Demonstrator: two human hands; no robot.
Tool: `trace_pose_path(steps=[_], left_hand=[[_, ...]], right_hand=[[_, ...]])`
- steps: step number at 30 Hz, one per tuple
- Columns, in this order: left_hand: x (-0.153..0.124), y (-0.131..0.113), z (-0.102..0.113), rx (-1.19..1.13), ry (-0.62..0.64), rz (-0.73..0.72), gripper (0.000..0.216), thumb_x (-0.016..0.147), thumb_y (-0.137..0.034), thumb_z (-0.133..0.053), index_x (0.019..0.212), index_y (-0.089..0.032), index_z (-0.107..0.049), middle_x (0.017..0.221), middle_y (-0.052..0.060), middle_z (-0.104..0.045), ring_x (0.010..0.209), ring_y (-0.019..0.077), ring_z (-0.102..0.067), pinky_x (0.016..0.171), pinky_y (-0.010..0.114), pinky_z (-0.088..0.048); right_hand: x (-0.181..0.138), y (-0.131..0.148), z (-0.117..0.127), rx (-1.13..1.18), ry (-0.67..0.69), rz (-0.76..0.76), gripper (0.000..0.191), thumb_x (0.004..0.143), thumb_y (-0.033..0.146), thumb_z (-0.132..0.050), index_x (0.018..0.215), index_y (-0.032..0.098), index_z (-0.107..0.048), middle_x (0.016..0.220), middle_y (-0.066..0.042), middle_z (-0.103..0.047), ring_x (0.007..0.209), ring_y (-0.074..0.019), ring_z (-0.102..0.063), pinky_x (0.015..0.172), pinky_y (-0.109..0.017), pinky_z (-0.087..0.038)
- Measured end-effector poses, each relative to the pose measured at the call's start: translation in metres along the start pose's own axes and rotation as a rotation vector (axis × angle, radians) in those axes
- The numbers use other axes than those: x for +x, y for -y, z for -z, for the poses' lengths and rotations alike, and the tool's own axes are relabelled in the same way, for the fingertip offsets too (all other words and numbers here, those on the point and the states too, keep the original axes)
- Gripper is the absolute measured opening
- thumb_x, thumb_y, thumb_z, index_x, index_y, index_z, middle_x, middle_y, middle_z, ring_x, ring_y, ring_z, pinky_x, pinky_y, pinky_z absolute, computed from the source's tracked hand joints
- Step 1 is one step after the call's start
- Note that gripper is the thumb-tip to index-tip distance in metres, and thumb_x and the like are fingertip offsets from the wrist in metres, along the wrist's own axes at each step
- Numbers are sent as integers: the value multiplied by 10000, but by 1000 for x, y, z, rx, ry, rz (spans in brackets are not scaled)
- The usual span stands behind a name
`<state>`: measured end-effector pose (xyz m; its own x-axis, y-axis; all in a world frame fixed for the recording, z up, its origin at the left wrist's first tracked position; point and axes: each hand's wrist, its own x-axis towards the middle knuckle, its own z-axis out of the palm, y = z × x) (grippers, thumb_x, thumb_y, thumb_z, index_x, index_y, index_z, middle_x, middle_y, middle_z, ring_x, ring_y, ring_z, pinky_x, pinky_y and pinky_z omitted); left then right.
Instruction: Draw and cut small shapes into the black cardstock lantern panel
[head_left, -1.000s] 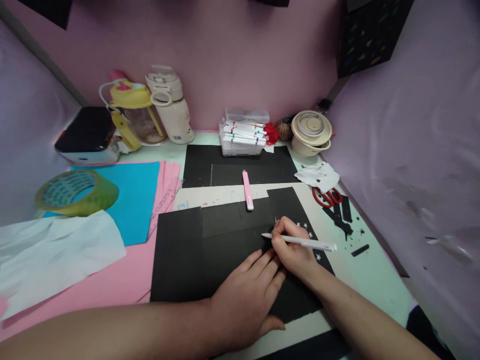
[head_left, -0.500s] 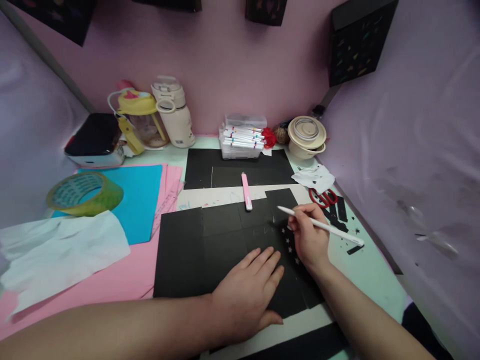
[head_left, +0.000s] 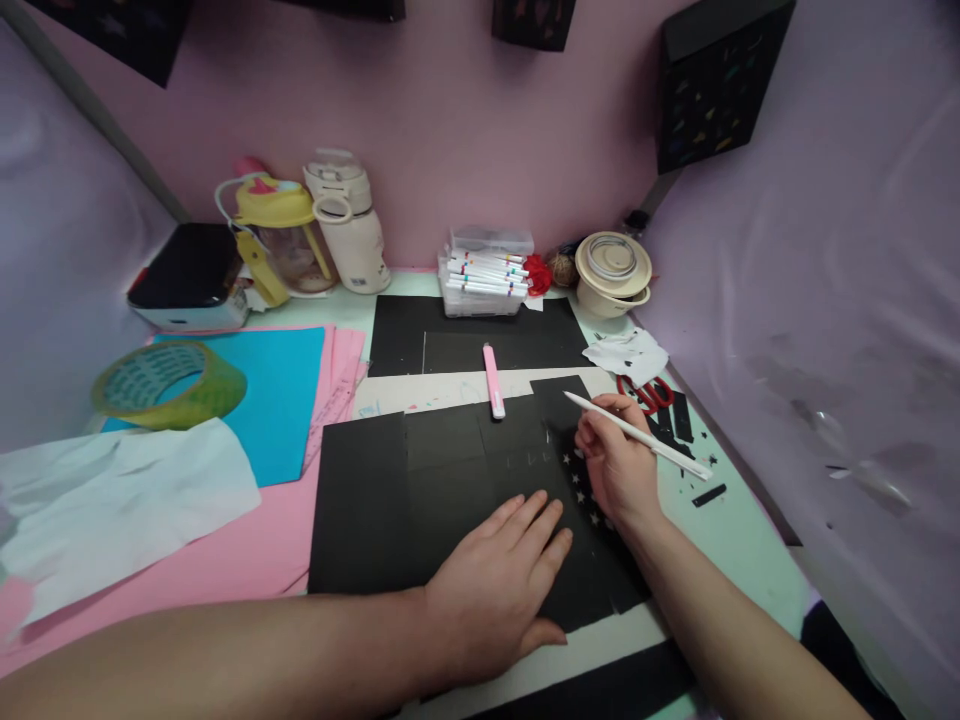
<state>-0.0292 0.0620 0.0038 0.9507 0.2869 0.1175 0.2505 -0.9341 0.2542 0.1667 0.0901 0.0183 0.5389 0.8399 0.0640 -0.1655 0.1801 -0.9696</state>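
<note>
My left hand (head_left: pixel 499 585) lies flat, fingers stretched out, pressing on a black paper sheet (head_left: pixel 420 490) in front of me. My right hand (head_left: pixel 615 465) is closed around a white pen (head_left: pixel 637 435), its tip lifted off the sheet and pointing up-left. Faint marks and small white star shapes (head_left: pixel 581 480) show on the black paper beside that hand. A pink utility knife (head_left: pixel 493 381) rests just beyond the sheet.
Red scissors (head_left: pixel 645 392), black scraps and a crumpled white paper (head_left: pixel 628 355) lie to the right. A marker box (head_left: pixel 484 280), bowl (head_left: pixel 613 270), two bottles (head_left: pixel 315 235) stand at the back. Tape roll (head_left: pixel 169 385), blue and pink sheets lie left.
My right hand lifted the pen off the black paper and drew it right and away. The left hand stayed pressed flat. The camera tilted up slightly.
</note>
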Motion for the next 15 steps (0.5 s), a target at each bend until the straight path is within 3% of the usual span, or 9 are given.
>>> trace_pose_path(steps=[4, 9, 11, 15], left_hand=[[2, 0, 0, 37, -4, 0, 759, 931, -662, -282, 1416, -92, -408, 1515, 157, -372, 1426, 352, -257, 1165, 462, -166], [2, 0, -1, 74, -16, -3, 749, 930, -665, -282, 1399, -99, -426, 1504, 156, -386, 1416, 348, -277, 1158, 465, -170], [1, -1, -1, 82, -19, 0, 750, 929, -668, -279, 1399, -102, -424, 1501, 155, -390, 1414, 345, -281, 1161, 463, -159], [0, -2, -2, 91, -23, 11, 760, 924, -674, -287, 1413, -104, -405, 1509, 163, -373, 1414, 348, -284, 1169, 463, -128]], right_hand=[[-2, -2, 1, -4, 21, -29, 103, 819, 244, -649, 824, 215, -550, 622, 54, -511, 523, -76, -421, 484, -213, -303], [-7, -2, 2, -64, 75, -44, 191, 850, 287, -642, 714, 201, -538, 566, 50, -518, 513, -79, -431, 479, -207, -319], [-8, 4, -1, -169, 198, -102, 176, 858, 300, -633, 733, 204, -554, 574, 44, -553, 506, -83, -447, 478, -207, -336], [-2, 24, -15, -442, 607, -245, 65, 835, 261, -628, 825, 198, -617, 667, 17, -628, 550, -99, -518, 518, -220, -399]])
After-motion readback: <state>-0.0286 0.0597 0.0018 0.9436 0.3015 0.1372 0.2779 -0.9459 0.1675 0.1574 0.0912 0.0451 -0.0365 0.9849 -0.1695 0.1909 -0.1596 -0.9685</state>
